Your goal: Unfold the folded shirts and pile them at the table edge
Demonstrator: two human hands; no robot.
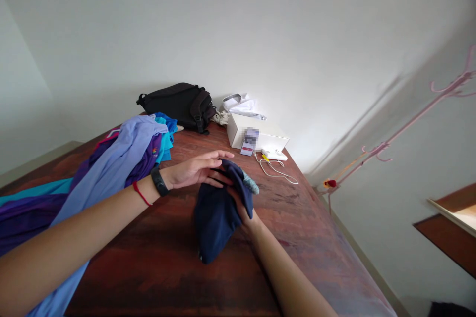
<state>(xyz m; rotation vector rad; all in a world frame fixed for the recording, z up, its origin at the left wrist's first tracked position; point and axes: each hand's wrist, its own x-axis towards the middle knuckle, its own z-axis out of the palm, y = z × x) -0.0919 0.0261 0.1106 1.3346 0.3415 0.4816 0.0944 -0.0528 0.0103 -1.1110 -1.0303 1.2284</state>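
Note:
A dark navy garment [217, 218] hangs bunched above the wooden table, its lower corner pointing down. My right hand [241, 205] grips it from the right, with the fingers partly hidden in its folds. A small light blue patterned piece of cloth [251, 183] sticks out at the garment's right edge. My left hand [203, 169], wearing a black band and a red string at the wrist, reaches over the top from the left. Its fingers are stretched out, and the lower ones touch the navy cloth. What kind of garment it is cannot be made out.
A heap of clothes, with a lavender garment [126, 146] on top, covers the table's left side. Along the back lie a black bag [174, 104], a white box [269, 133], a phone [249, 142] and a white cable [277, 173]. A pink coat stand [409, 126] leans at right.

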